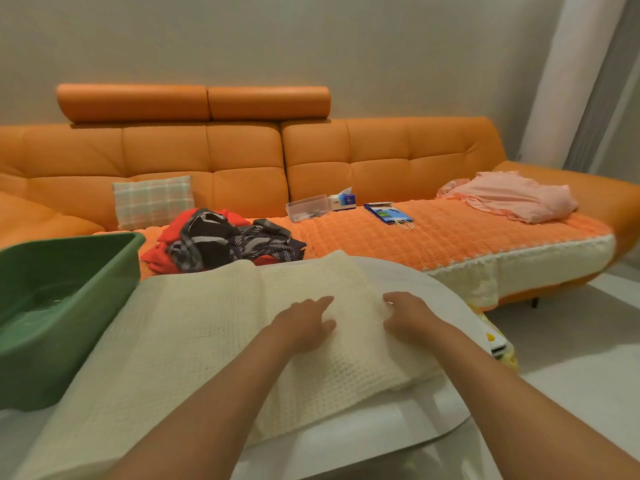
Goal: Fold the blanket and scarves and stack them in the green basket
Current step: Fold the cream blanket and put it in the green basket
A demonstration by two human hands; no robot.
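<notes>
Cream waffle-weave blanket (207, 341) lies spread on the white bench (446, 303), with both hands on it.

Well left of the left grip (304, 323) stands the green basket (69, 271), smooth hard plastic with sloping walls. No folded cloth shows in it, and it is probably kept close so stacks can drop straight in. Beyond that grip, on the orange sofa (242, 161), the scarves (225, 240) sit in a rumpled heap of red, grey and dark stripes. The left grip lies open, fingers straight and flat on the soft gridded weave, likely pinning a fold. Just right of it, the right grip (408, 318) bends its fingers onto the cloth near the blanket's right edge. I cannot tell whether it pinches fabric.
</notes>
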